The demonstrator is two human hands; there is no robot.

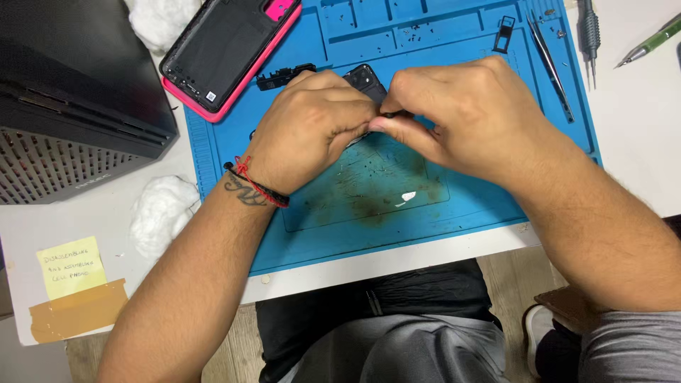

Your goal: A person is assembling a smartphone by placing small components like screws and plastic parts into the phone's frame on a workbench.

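Both of my hands meet over the middle of the blue work mat [489,206]. My left hand [312,128] and my right hand [454,106] pinch a small black phone part [367,76] between their fingertips; most of the part is hidden under the fingers. A red and black cord bracelet circles my left wrist. A pink phone back cover [227,50] lies open side up at the mat's far left corner. A narrow black plastic strip [280,76] rests just beyond my left hand.
Tweezers [550,60], a small black frame [504,34] and tiny screws sit at the mat's far right. A screwdriver [589,32] and green pen [649,44] lie off it. A black box [71,92], cotton wads [163,206] and a yellow sticky note [71,266] are left.
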